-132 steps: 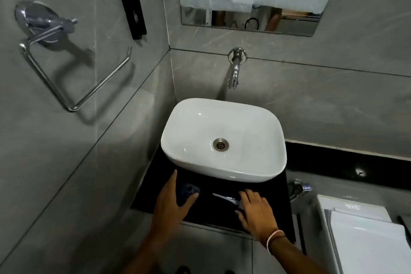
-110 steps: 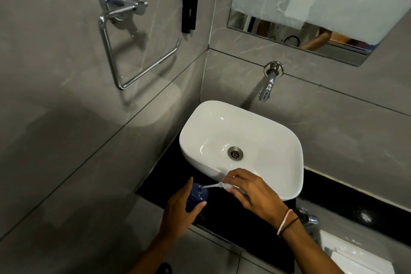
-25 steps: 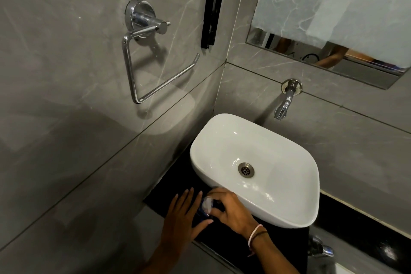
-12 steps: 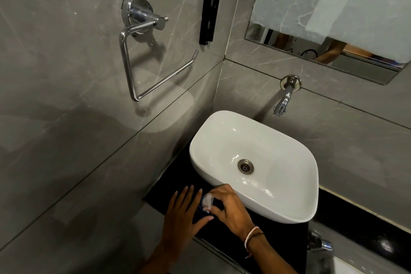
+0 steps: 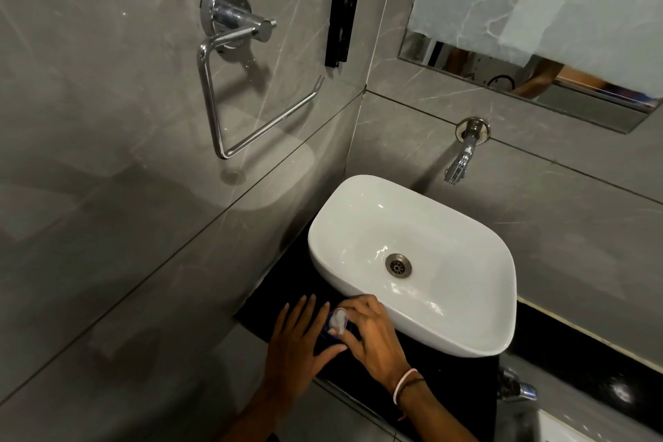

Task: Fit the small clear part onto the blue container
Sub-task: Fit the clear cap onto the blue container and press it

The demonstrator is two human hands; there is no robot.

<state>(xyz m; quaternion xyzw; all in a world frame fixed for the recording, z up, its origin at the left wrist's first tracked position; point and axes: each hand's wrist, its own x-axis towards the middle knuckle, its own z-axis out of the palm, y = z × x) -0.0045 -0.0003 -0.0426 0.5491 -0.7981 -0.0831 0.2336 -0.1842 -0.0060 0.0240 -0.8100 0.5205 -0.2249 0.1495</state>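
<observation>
The blue container [image 5: 328, 330] stands on the black counter [image 5: 423, 373] in front of the basin, mostly hidden between my hands. My left hand [image 5: 299, 341] holds it from the left, with the fingers stretched out and the thumb under it. The small clear part [image 5: 339, 319] sits at the container's top. My right hand [image 5: 369, 334] pinches that part with fingertips and thumb. Whether the part is fully seated cannot be told.
A white basin [image 5: 412, 262] with a metal drain fills the counter behind my hands. A chrome tap [image 5: 462, 154] juts from the back wall, under a mirror [image 5: 538, 11]. A chrome towel ring [image 5: 229, 82] hangs on the left wall. Another chrome fitting [image 5: 516, 387] is at lower right.
Earlier my right hand carried a thin tubed piece to the container held in my left hand. Over the last second both hands stay on the container, and the clear part turns slightly at its top.
</observation>
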